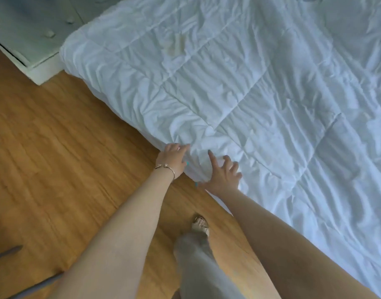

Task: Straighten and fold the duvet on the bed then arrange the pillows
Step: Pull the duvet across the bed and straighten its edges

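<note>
A white quilted duvet (250, 93) lies wrinkled across the bed and fills the right and upper part of the view. Its near edge hangs over the bed's side above the wooden floor. My left hand (173, 159), with a bracelet on the wrist, pinches that edge, the fingers curled into the fabric. Just to the right, my right hand (223, 174) rests on the same edge with fingers spread and the thumb below the fold. A faint yellowish stain (177, 47) marks the duvet near the top. No pillows are in view.
A wooden floor (55, 147) runs along the bed's left side. A pale cabinet with knobs (34, 29) stands at the top left, close to the bed's corner. My leg and sandalled foot (200, 225) stand beside the bed. A grey rod (6, 253) lies at the lower left.
</note>
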